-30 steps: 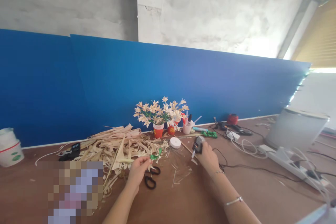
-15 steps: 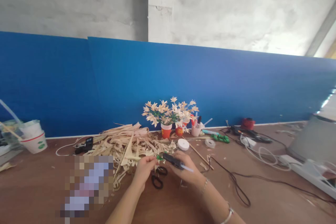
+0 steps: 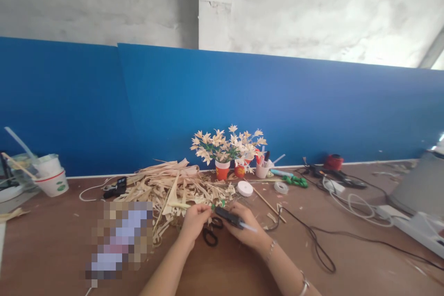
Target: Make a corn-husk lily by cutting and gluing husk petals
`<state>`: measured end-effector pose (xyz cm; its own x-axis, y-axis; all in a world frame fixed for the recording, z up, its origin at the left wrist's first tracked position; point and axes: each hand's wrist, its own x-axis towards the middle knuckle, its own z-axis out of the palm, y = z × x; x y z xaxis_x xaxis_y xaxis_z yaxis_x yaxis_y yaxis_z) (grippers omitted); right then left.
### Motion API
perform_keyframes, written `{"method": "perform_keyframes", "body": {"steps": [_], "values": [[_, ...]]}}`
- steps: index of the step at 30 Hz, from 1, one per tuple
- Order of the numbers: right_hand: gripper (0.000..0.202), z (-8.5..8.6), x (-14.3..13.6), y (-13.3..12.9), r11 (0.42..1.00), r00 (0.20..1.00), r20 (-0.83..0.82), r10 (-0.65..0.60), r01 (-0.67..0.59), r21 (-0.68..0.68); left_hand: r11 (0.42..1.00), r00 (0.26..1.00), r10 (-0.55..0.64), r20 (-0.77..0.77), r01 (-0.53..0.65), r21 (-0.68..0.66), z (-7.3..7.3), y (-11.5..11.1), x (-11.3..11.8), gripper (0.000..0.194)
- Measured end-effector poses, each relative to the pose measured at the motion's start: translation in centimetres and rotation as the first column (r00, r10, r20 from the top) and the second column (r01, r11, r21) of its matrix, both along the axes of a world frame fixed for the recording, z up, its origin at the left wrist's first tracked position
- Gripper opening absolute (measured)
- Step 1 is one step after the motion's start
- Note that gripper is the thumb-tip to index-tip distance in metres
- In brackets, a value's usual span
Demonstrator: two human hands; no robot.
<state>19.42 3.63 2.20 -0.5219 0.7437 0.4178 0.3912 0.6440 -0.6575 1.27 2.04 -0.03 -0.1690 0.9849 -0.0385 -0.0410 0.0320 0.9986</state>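
Observation:
My left hand [image 3: 197, 220] is closed in a pinch on a small green piece [image 3: 213, 207]; its exact kind is too small to make out. In my right hand [image 3: 247, 226] a black hot glue gun [image 3: 227, 215] is gripped, a pale glue stick poking out of its back end. The gun's tip points left, close to the green piece; whether they touch I cannot tell. Below and between my hands lie black-handled scissors [image 3: 210, 237], their blades hidden. Just beyond my left hand spreads a heap of dried corn husks [image 3: 173, 180].
Husk flowers [image 3: 222, 145] stand in red paper cups [image 3: 222, 171] by the blue partition [image 3: 208, 97]. A white tape roll [image 3: 244, 188], a clear tape roll [image 3: 281, 188] and a thin stick [image 3: 268, 203] lie beyond my right hand. Black cable [image 3: 312, 233] loops rightward toward a power strip [image 3: 421, 231].
The whole view has shifted slightly, so things sit a little higher and to the right. Both hands keep their holds, with the glue gun still close to the green piece.

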Motion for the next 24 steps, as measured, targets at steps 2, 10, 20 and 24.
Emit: {"method": "perform_keyframes", "body": {"steps": [2,10,20,24], "values": [[0.007,0.02,-0.07,-0.02,1.0,1.0,-0.002,-0.004,0.004,-0.002,1.0,1.0,0.003,-0.003,-0.003,0.004,0.0,0.0,0.02,0.018],[0.01,-0.39,-0.03,0.19,1.0,1.0,-0.021,-0.008,0.008,0.009,1.0,1.0,-0.005,0.001,0.005,-0.007,0.06,0.05,0.08,0.016],[0.012,-0.34,-0.03,0.26,0.999,0.997,-0.066,-0.028,0.03,0.033,1.0,1.0,-0.003,-0.027,0.003,0.008,-0.29,0.16,-0.1,0.015],[0.009,0.06,0.25,0.02,0.996,0.999,-0.047,-0.017,0.02,0.081,1.0,0.999,-0.007,-0.041,0.008,0.002,-0.14,0.14,-0.1,0.017]]}}
